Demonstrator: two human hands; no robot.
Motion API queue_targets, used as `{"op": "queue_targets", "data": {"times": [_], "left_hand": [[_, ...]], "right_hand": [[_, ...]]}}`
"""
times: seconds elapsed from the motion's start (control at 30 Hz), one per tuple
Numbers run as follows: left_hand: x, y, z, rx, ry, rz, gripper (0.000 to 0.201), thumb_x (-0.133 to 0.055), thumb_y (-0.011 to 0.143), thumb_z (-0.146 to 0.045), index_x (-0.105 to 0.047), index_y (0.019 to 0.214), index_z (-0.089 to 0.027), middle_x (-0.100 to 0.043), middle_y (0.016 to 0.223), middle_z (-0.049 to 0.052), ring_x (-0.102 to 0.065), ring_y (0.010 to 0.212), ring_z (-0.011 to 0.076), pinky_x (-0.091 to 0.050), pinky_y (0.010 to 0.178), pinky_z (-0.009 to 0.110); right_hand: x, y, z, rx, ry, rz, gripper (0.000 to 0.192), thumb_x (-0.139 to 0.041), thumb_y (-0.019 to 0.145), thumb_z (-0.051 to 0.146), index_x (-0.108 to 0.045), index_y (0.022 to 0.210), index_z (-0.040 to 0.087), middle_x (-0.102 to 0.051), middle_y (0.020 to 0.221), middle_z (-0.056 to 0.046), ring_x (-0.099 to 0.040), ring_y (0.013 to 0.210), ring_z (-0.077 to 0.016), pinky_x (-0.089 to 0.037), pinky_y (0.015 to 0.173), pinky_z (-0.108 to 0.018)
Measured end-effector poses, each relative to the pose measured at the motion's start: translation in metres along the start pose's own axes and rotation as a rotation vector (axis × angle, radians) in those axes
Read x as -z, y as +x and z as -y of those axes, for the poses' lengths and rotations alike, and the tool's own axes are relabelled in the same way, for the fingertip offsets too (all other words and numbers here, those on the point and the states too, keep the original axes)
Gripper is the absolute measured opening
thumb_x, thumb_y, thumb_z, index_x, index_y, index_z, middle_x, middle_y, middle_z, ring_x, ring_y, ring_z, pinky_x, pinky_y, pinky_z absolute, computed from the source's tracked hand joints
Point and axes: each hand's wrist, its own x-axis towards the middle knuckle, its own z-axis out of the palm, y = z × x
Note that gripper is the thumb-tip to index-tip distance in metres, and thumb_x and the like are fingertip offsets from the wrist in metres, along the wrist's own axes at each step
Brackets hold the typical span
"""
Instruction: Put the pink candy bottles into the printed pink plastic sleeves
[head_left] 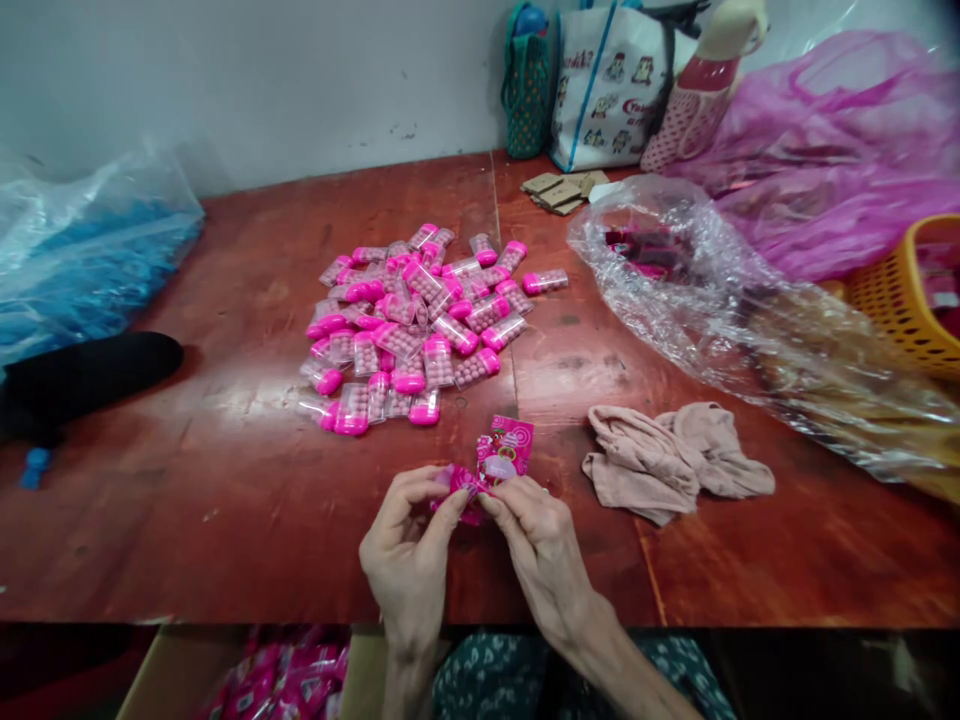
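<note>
My left hand (412, 540) and my right hand (541, 545) meet near the table's front edge, thumbs and fingertips pinched on a crumpled pink candy wrapper (465, 485). A flatter pink printed piece (516, 435) with a pale oval patch stands up just behind my right fingers; whether it is part of the same wrapper I cannot tell. Beyond my hands lies a loose pile of small clear candy containers (397, 340) with bright pink caps and round pink candies inside. My fingers hide the middle of the wrapper.
On the right are a crumpled beige cloth (667, 460), a clear plastic bag (675, 300), a yellow basket (892, 290) and a pink bag (832, 150). Leftward lie a black sleeve-like thing (97, 375) and a bag of blue pieces (82, 260). A box of pink packets (289, 675) sits below the edge.
</note>
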Motion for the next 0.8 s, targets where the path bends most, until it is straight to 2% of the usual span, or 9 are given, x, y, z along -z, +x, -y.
{"op": "queue_targets", "data": {"times": [0.13, 0.17, 0.27, 0.4, 0.53, 0.63, 0.7, 0.8], "left_hand": [[0.012, 0.009, 0.001, 0.098, 0.041, 0.161, 0.006, -0.068, 0.07, -0.018, -0.069, 0.076, -0.018, -0.066, 0.087, 0.004, -0.059, 0.084, 0.0168, -0.047, 0.075, 0.023], [0.014, 0.01, 0.002, 0.122, 0.02, 0.187, 0.003, -0.067, 0.072, -0.018, -0.07, 0.073, -0.018, -0.066, 0.089, 0.005, -0.059, 0.086, 0.0176, -0.046, 0.078, 0.024], [0.015, 0.009, 0.002, 0.218, -0.164, 0.201, 0.016, -0.064, 0.074, -0.02, -0.066, 0.059, -0.016, -0.067, 0.091, 0.007, -0.059, 0.09, 0.0192, -0.044, 0.081, 0.026], [0.009, 0.004, 0.002, 0.332, -0.416, 0.12, 0.016, -0.065, 0.073, -0.027, -0.067, 0.062, -0.016, -0.066, 0.078, 0.005, -0.059, 0.078, 0.0177, -0.049, 0.068, 0.025], [0.005, 0.005, 0.003, 0.219, -0.382, 0.051, 0.015, -0.069, 0.069, -0.028, -0.068, 0.06, -0.016, -0.067, 0.069, 0.004, -0.06, 0.071, 0.0156, -0.049, 0.068, 0.023], [0.008, 0.01, 0.006, 0.176, -0.348, 0.025, 0.012, -0.074, 0.062, -0.023, -0.067, 0.057, -0.016, -0.067, 0.062, 0.002, -0.06, 0.064, 0.0137, -0.049, 0.063, 0.021], [0.011, 0.014, 0.01, 0.203, -0.365, -0.085, 0.011, -0.076, 0.059, -0.022, -0.068, 0.057, -0.015, -0.067, 0.061, 0.002, -0.059, 0.061, 0.0127, -0.048, 0.061, 0.021], [0.019, 0.022, 0.017, 0.237, -0.409, -0.33, 0.015, -0.078, 0.055, -0.022, -0.067, 0.059, -0.014, -0.067, 0.061, 0.001, -0.059, 0.06, 0.0119, -0.049, 0.06, 0.021]], "right_hand": [[0.002, 0.001, 0.0, 0.018, -0.019, 0.038, 0.028, -0.044, 0.091, 0.021, -0.061, 0.069, 0.017, -0.059, 0.07, -0.005, -0.053, 0.068, -0.018, -0.042, 0.063, -0.028], [0.003, 0.002, 0.0, 0.021, -0.02, 0.042, 0.027, -0.046, 0.091, 0.022, -0.061, 0.069, 0.017, -0.059, 0.07, -0.004, -0.053, 0.068, -0.0176, -0.042, 0.063, -0.027], [0.005, 0.002, 0.002, 0.028, -0.013, 0.044, 0.027, -0.05, 0.089, 0.023, -0.061, 0.065, 0.017, -0.058, 0.066, -0.003, -0.054, 0.065, -0.0156, -0.041, 0.06, -0.025], [-0.001, 0.001, -0.002, 0.11, -0.042, 0.017, 0.036, -0.047, 0.091, 0.029, -0.056, 0.058, 0.016, -0.053, 0.058, -0.001, -0.05, 0.058, -0.0133, -0.038, 0.055, -0.023], [-0.002, 0.003, -0.008, 0.222, -0.173, -0.013, 0.046, -0.034, 0.095, 0.034, -0.053, 0.057, 0.016, -0.053, 0.057, -0.003, -0.049, 0.055, -0.0138, -0.035, 0.051, -0.024], [0.01, 0.012, -0.003, 0.222, -0.221, 0.032, 0.048, -0.034, 0.095, 0.037, -0.052, 0.055, 0.018, -0.054, 0.055, 0.0, -0.049, 0.05, -0.012, -0.035, 0.048, -0.022], [0.02, 0.027, 0.006, 0.172, -0.311, 0.041, 0.046, -0.035, 0.095, 0.038, -0.052, 0.056, 0.019, -0.053, 0.053, 0.002, -0.049, 0.047, -0.0106, -0.035, 0.045, -0.021], [0.025, 0.064, 0.015, 0.058, -0.465, -0.04, 0.044, -0.028, 0.097, 0.035, -0.056, 0.067, 0.019, -0.055, 0.054, 0.002, -0.053, 0.048, -0.0116, -0.036, 0.047, -0.021]]}}
